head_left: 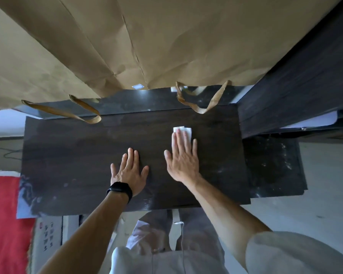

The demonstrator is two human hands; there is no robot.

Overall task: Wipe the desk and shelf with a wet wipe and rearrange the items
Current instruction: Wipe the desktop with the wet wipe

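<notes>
Dark wood-grain counter (67, 155) fills the middle of the view, with a lower, dusty-looking dark shelf (273, 165) stepping out at 3 o'clock and a red cloth (4, 214) down at 8 o'clock. The right hand (183, 157) lies flat with straight fingers, pressing a folded white wipe (186, 131) onto the counter toward 1 o'clock; only the far edge of the wipe shows past the fingertips. The left hand (130, 171), a black wristband (120, 189) behind it, rests open and flat near the centre, gripping nothing and probably bracing. Since the wipe is only pinned under flat fingers and not held, a quick stroke could leave it behind or bunch it up. Two big brown paper bags (166, 36) hang over the far edge at 12 o'clock, and their handle loops, one (202, 99) at 1 o'clock just beyond the wipe and one (67, 113) at 10 o'clock, droop onto the surface; a push further out could snag the nearer loop and drag its bag. What the bags hold cannot be seen from here. Pale smears near 7 o'clock suggest that part has yet to be wiped.
</notes>
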